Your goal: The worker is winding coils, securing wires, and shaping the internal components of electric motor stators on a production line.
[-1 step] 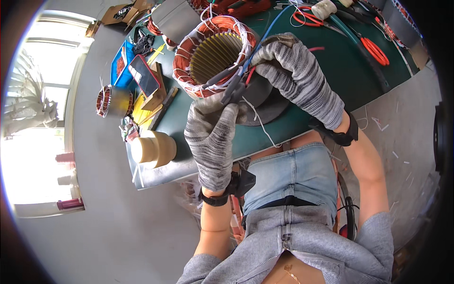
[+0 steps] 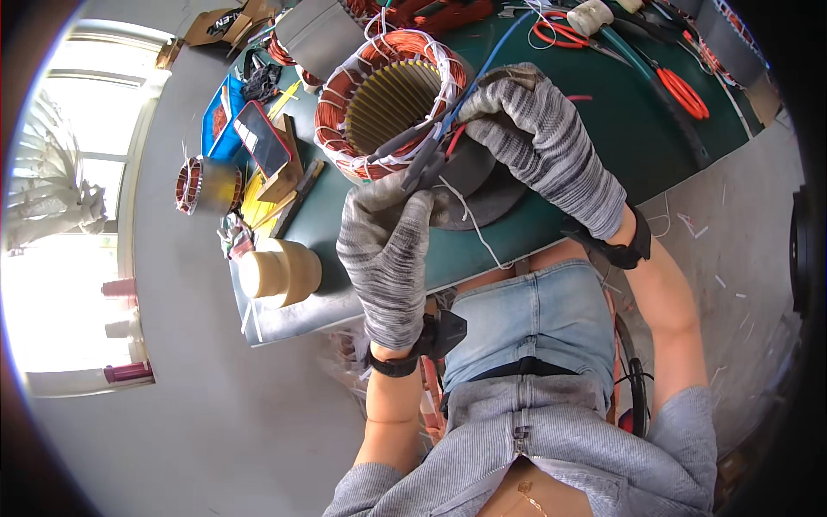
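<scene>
A motor stator (image 2: 332,116), with copper windings laced in white cord and a slotted core, stands tilted on the green table. Grey sleeved leads (image 2: 420,165) come off its near rim. My left hand (image 2: 388,215), in a grey striped knit glove, pinches these sleeves between thumb and fingers. Gloved the same way, my right hand (image 2: 521,108) is closed on a red wire (image 2: 454,142), whose other end shows beyond the glove. A blue wire (image 2: 495,52) runs up past the right fingertips. White cord (image 2: 469,215) dangles from the leads toward the table edge.
On the left are a cream spool (image 2: 289,271), a phone (image 2: 263,138), a blue tray (image 2: 222,116) and a smaller stator (image 2: 207,185). Scissors (image 2: 564,33), a hammer (image 2: 624,52) and red-handled pliers (image 2: 685,93) lie at the far right. A round dark base (image 2: 495,202) sits beneath the stator.
</scene>
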Demonstrator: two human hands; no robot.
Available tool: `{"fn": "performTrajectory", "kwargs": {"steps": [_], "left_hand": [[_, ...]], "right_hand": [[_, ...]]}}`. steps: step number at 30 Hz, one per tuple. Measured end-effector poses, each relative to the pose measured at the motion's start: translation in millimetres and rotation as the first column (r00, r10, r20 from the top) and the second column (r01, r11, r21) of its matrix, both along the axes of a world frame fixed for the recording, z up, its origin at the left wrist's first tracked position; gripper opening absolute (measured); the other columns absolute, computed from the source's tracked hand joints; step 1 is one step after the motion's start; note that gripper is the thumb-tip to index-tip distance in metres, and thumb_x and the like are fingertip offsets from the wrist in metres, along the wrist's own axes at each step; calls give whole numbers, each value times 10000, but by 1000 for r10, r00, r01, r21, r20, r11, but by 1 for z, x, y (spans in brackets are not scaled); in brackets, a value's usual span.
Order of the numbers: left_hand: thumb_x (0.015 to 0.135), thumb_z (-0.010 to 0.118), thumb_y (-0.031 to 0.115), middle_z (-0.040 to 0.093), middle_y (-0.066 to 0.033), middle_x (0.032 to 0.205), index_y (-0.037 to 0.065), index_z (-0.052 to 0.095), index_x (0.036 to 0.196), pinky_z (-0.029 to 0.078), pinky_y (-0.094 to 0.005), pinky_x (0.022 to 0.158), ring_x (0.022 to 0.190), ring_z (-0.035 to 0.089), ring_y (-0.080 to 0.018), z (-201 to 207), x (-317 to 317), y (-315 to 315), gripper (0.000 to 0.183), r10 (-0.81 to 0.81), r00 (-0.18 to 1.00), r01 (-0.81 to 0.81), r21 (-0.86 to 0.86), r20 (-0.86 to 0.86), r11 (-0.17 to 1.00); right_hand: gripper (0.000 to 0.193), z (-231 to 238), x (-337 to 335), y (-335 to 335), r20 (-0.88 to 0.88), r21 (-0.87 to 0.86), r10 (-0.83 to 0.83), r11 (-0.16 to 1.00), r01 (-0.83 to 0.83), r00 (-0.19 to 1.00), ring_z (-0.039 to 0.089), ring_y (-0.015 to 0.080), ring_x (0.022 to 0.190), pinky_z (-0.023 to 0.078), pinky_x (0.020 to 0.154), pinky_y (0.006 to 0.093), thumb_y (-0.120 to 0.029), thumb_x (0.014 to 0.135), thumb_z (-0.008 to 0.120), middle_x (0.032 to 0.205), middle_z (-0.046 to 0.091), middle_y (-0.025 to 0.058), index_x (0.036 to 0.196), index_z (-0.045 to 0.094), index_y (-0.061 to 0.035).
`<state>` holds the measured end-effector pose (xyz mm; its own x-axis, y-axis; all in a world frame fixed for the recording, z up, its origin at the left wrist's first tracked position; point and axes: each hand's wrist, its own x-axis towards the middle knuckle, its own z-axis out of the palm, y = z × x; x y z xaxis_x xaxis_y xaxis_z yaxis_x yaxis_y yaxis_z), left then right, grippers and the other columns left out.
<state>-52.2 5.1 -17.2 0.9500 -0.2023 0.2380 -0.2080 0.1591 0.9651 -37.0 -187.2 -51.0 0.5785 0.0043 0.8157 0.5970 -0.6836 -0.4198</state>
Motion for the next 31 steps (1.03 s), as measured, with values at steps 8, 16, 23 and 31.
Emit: {"fn": "performTrajectory", "kwargs": {"steps": [8,16,23,31], "left_hand": [[833,553,-50,646,-162,846,-14,508,957,538,-268,646,709,644,-176,-10,-7,-23,138,209,944,-218,7,256,976],[850,575,-1,650,-128,832,-38,510,1001,527,-227,606,674,627,-116,-1,3,-9,169,102,953,-223,437,284,871],[849,600,49,664,-84,854,-4,570,981,476,-190,611,671,595,-69,5,3,-25,145,174,947,-287,473,269,833],[820,634,34,635,-42,883,27,596,1022,464,-209,754,808,580,-87,19,12,5,206,118,929,-250,357,352,900]], "right_hand": [[110,-8,-8,10,-83,362,134,927,-95,988,565,266,880,409,890,366,-136,802,623,879,619,81,895,636,-79],[153,-3,-1,8,66,105,9,994,-16,998,553,283,874,437,829,393,-145,773,636,887,613,74,919,647,-100],[183,-7,4,0,120,71,-5,997,-3,993,542,296,867,447,805,383,-160,758,654,909,595,84,937,655,-123],[277,-17,3,2,-31,547,325,797,-256,945,514,334,1041,442,870,441,-174,812,637,1031,597,72,1075,555,-140]]}}
